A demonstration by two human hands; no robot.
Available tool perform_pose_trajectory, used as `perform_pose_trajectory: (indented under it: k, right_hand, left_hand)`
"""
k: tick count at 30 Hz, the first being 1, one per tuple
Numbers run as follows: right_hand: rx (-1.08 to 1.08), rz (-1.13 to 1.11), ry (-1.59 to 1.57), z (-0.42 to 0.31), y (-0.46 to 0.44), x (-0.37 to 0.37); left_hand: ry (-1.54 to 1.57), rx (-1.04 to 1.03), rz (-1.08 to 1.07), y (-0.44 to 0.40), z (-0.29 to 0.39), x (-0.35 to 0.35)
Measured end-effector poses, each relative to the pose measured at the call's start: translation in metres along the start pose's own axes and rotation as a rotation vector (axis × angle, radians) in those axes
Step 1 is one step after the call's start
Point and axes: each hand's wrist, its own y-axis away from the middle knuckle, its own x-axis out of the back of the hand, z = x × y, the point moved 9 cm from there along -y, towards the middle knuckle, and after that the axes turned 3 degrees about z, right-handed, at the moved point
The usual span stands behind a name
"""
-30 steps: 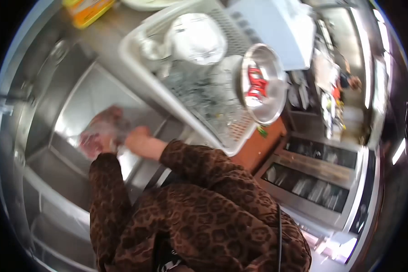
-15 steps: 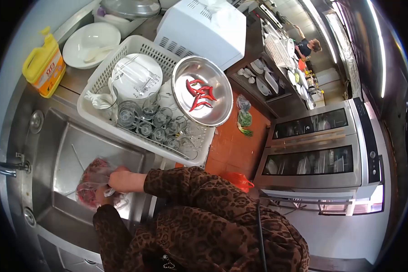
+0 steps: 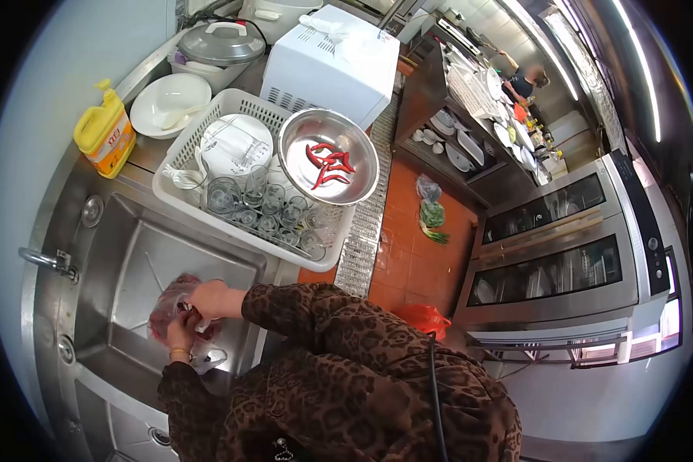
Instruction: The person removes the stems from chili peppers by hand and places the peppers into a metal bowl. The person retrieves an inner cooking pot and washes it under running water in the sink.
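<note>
Faucet [image 3: 52, 262] and wall-side sink fittings lie to the left of the hands, and beyond them, up and to the left, a yellow bottle [image 3: 104, 137] stands upright on the counter beside a white bowl [image 3: 169, 96]. Red meat [image 3: 160, 317] in a clear plastic bag [image 3: 179, 289] lies in the steel sink basin [image 3: 135, 266], directly under and around the fingers, with most of it showing to the left of the right hand and just above the left. The left hand [image 3: 180, 334], a band at its wrist, comes up from below with its fingers drawn in narrow on the plastic. The right hand [image 3: 217, 299] reaches in from the right, closed on the same bag, its fingertips touching or nearly touching the left ones; which finger holds what is too small to tell. Above and to the right of the hands, a white basket [image 3: 164, 185] holds glasses [image 3: 266, 225] and white plates [image 3: 236, 146], and a metal bowl [image 3: 294, 158] with red chillies [image 3: 329, 165] rests on its right side. Well to the right, leafy greens [image 3: 433, 214] lie on the orange floor [image 3: 408, 262], near a red bag [image 3: 423, 317].
</note>
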Motion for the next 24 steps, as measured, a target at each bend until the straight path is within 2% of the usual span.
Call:
perform_pose_trajectory:
  k: [4, 5, 7, 9, 10, 11, 12, 13, 14, 16, 17, 23, 24]
  right_hand:
    - [-0.072, 0.062, -0.175, 0.008, 0.008, 0.013]
    - [-0.064, 0.056, -0.178, 0.013, 0.007, 0.009]
    - [0.052, 0.149, -0.632, 0.028, -0.003, 0.001]
    - [0.177, 0.139, -1.147, 0.044, -0.009, -0.015]
    - [0.214, 0.101, -1.429, 0.036, 0.000, 0.001]
    - [-0.066, -0.168, -1.696, 0.038, 0.010, -0.011]
    - [-0.316, -0.126, -1.631, 0.039, 0.019, -0.004]
    - [-0.418, -0.130, -1.704, 0.042, 0.021, -0.007]
    - [-0.527, -0.109, -1.707, 0.043, 0.027, -0.005]
    - [-0.591, -0.131, -1.656, 0.041, 0.033, 0.000]
    - [-0.627, -0.134, -1.641, 0.039, 0.035, -0.003]
    - [-0.475, -0.235, -1.638, 0.006, 0.029, -0.007]
    - [-0.433, -0.238, -1.502, 0.004, 0.029, -0.004]
  left_hand:
    - [0.309, -0.126, 0.011, -0.003, 0.004, 0.002]
    - [0.309, -0.117, 0.015, -0.004, 0.003, 0.002]
    - [0.459, -0.159, 0.015, -0.009, 0.007, 0.004]
    - [0.598, -0.110, 0.060, -0.013, 0.004, 0.009]
    - [0.660, -0.063, 0.096, -0.013, 0.001, 0.011]
    - [0.719, -0.003, 0.134, -0.012, -0.007, 0.010]
    - [0.779, 0.045, 0.180, -0.007, -0.006, 0.014]
    - [0.993, 0.057, 0.194, 0.008, 0.009, 0.032]
    - [1.248, 0.149, 0.075, 0.013, 0.007, 0.026]
    - [1.589, 0.134, -0.024, 0.033, 0.036, 0.047]
    - [1.672, 0.130, 0.001, 0.040, 0.046, 0.058]
    - [1.822, 0.052, -0.105, 0.053, 0.066, 0.073]
    - [1.815, 0.057, -0.118, 0.055, 0.069, 0.076]
